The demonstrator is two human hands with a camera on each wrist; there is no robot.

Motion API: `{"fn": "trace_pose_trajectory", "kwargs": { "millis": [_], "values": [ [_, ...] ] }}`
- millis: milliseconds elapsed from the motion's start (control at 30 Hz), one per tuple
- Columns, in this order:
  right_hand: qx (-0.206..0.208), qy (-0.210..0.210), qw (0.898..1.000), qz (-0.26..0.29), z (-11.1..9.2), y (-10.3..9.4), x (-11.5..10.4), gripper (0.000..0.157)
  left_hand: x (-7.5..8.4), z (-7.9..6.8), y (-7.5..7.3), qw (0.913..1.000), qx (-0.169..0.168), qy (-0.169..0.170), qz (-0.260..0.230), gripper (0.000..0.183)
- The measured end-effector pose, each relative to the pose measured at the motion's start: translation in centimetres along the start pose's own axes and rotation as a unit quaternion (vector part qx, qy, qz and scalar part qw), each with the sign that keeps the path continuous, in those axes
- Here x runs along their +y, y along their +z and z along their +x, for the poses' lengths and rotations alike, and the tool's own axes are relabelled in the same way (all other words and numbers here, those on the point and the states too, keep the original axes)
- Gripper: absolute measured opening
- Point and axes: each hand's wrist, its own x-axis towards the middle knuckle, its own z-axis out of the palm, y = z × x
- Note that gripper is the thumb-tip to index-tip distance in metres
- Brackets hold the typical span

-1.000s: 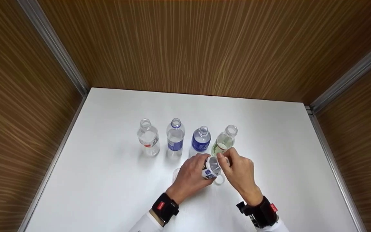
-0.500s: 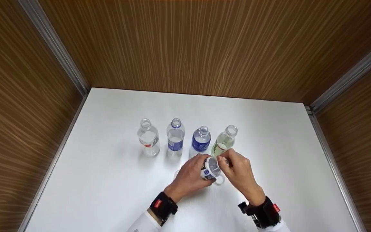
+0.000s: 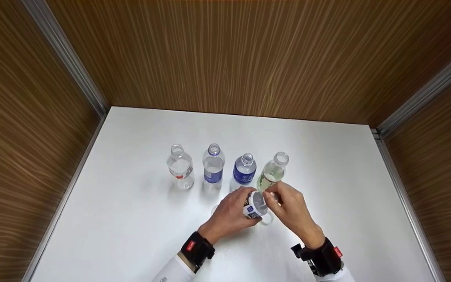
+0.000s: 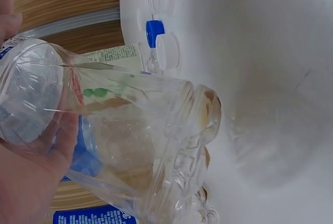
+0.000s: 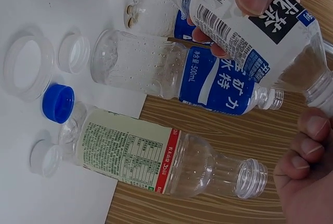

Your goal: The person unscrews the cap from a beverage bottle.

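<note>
My left hand (image 3: 231, 213) grips a clear plastic bottle (image 5: 260, 31) round its white label, which carries a black block and dark lettering. In the head view the bottle is tilted, with its top toward my right hand (image 3: 290, 207). The fingers of that hand are curled round the cap end of the bottle and hide most of it. The left wrist view shows the bottle's clear, ridged lower part (image 4: 177, 125). Just beyond my right hand stands an uncapped bottle with a pale green label (image 5: 125, 146). Beside it is an uncapped bottle with a blue label (image 5: 210, 78).
Two more uncapped bottles stand to the left, one with a blue-violet label (image 3: 213, 175) and one with a red mark (image 3: 180, 169). Near the held bottle lie a blue cap (image 5: 58, 103), a white cap (image 5: 74, 53) and other caps. Wood-grain panels (image 3: 225, 58) enclose the white table (image 3: 131, 219).
Both hands keep their hold on the bottle. The right wrist has shifted slightly right and toward the near edge; the left wrist has drifted slightly left. The standing bottles have not moved.
</note>
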Motion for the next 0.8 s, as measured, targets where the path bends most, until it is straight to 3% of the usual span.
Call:
{"fn": "trace_pose_trajectory", "kwargs": {
  "millis": [167,367,533,667,800],
  "values": [
    [-0.019,-0.036,0.999,0.007,0.1,-0.2,0.3,0.006,-0.1,-0.1,-0.1,0.9999,-0.009,0.000,-0.013,0.071],
    [-0.038,-0.042,0.998,0.018,0.1,-0.4,0.2,0.008,-0.1,-0.3,-0.2,0.9996,-0.015,-0.006,-0.023,0.072],
    [-0.007,0.019,0.999,-0.029,-0.1,0.0,-0.1,0.007,-0.2,-0.2,0.0,0.9996,0.009,0.009,0.026,0.070],
    [0.030,0.079,0.991,-0.102,-0.2,0.5,-0.3,0.010,-0.2,-0.2,0.4,0.9949,0.033,0.024,0.092,0.070],
    [0.043,0.078,0.991,-0.096,-0.1,0.7,-0.4,0.014,-0.1,-0.1,0.5,0.9927,0.042,0.023,0.111,0.072]
  ]
}}
